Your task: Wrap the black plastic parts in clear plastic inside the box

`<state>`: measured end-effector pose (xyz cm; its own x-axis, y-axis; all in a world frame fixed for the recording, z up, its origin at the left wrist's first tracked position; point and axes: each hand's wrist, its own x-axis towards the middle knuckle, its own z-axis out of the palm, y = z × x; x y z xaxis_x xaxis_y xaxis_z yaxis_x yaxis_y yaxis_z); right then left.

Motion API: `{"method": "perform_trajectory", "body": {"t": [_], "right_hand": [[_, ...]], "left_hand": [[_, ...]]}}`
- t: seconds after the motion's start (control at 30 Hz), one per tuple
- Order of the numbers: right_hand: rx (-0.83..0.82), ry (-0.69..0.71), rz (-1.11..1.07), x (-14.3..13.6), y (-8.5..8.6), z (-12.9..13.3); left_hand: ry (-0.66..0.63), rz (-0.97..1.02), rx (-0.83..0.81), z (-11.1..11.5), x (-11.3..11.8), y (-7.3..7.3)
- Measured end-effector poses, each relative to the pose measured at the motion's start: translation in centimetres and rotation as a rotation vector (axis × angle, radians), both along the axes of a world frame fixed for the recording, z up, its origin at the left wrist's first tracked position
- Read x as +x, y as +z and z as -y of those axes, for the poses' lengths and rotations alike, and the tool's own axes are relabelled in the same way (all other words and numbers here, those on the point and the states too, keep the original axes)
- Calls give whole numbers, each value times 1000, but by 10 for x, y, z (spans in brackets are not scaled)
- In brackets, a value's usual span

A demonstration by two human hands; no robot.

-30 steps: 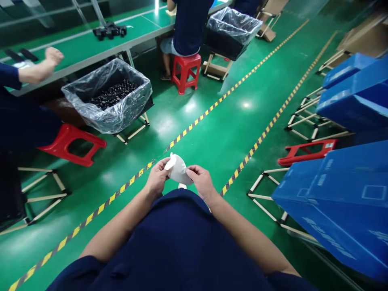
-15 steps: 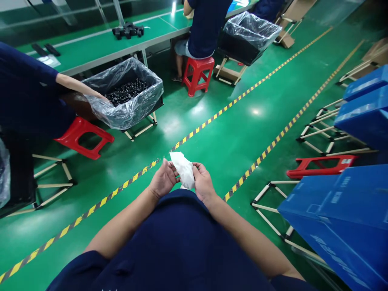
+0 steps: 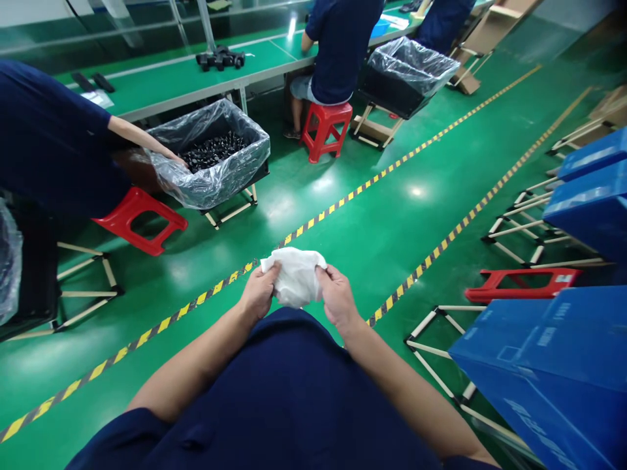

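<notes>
A crumpled white cloth (image 3: pixel 297 277) is stretched between my two hands, in front of my dark blue shirt and above the green floor. Its left edge is pinched between the thumb and fingers of my left hand (image 3: pixel 259 287). My right hand (image 3: pixel 337 294) grips the opposite edge, fingers closed. The middle of the cloth spans the gap loosely, with folds in it.
On the left a co-worker's hand (image 3: pixel 171 155) reaches into a plastic-lined bin (image 3: pixel 240 163) of small black parts. Behind runs a green workbench (image 3: pixel 166 85). Red stools (image 3: pixel 326 114), striped floor tape (image 3: pixel 343 199) and blue boxes (image 3: pixel 529 365) on pipe racks stand around.
My left hand has gone from loosely spread fingers to pinching the cloth. The cloth has been spread wider between my hands. The view has shifted slightly.
</notes>
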<state>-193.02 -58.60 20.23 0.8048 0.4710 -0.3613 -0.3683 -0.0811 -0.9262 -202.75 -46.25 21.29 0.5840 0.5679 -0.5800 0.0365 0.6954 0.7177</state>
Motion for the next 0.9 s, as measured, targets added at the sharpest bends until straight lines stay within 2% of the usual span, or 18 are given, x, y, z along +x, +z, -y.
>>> {"method": "perform_trajectory", "body": {"t": [0.1, 0.27, 0.4, 0.5, 0.57, 0.63, 0.73, 0.8, 0.9], "right_hand": [[108, -113, -199, 8, 1, 0], [141, -287, -181, 27, 7, 1], [82, -451, -114, 49, 3, 9], [-9, -480, 86, 52, -1, 17], [-96, -389, 256, 42, 1, 18], [-146, -207, 363, 23, 6, 14], [-30, 121, 337, -4, 16, 0], [109, 264, 252, -13, 20, -7], [176, 272, 123, -10, 20, -8]], "left_hand": [[-6, -10, 39, 1, 0, 7], [-131, -23, 65, -9, -4, 19], [-51, -73, 67, -25, -8, 16], [53, -111, 174, -28, -3, 7], [132, -138, 272, -22, 5, 1], [148, -139, 332, -10, 14, 1], [-13, -3, 309, 9, 23, 13], [-153, 128, 239, 17, 22, 27], [-350, 220, 111, 19, 13, 43]]}}
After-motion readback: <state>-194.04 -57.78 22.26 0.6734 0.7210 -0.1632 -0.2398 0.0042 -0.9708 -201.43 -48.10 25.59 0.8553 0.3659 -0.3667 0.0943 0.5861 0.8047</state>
